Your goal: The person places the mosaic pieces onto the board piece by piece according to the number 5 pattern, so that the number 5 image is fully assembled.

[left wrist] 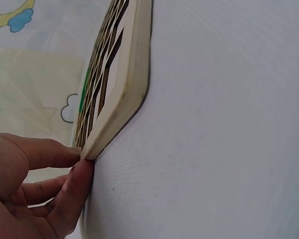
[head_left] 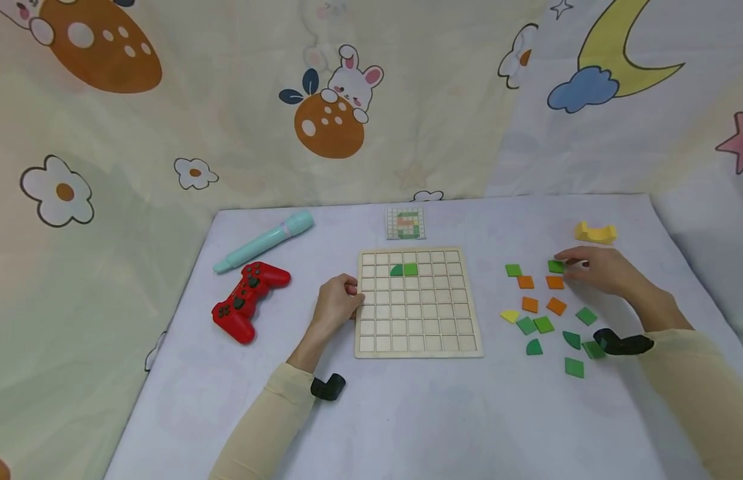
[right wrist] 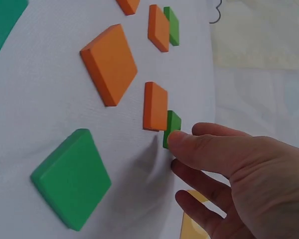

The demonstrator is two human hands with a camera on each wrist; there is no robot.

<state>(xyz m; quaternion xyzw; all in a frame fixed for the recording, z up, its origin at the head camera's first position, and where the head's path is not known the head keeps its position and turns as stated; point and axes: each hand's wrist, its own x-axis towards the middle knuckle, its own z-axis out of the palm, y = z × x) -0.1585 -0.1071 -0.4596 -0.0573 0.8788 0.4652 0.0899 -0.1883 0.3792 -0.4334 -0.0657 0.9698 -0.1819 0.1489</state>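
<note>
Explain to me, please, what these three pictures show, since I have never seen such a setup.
No machine is at work here: a person works bare-handed. The wide picture comes from a camera worn on the head, looking forward and down; the two close-ups come from a camera on each wrist.

On the white-covered table lies a grid board with two green pieces in it. To its right are loose tiles in green, orange and yellow, and a yellow block; beyond it, a patterned card; to its left, a red game controller and a teal stick.

The left hand pinches the board's left edge. The right hand touches a green tile; whether it grips it is unclear.
</note>
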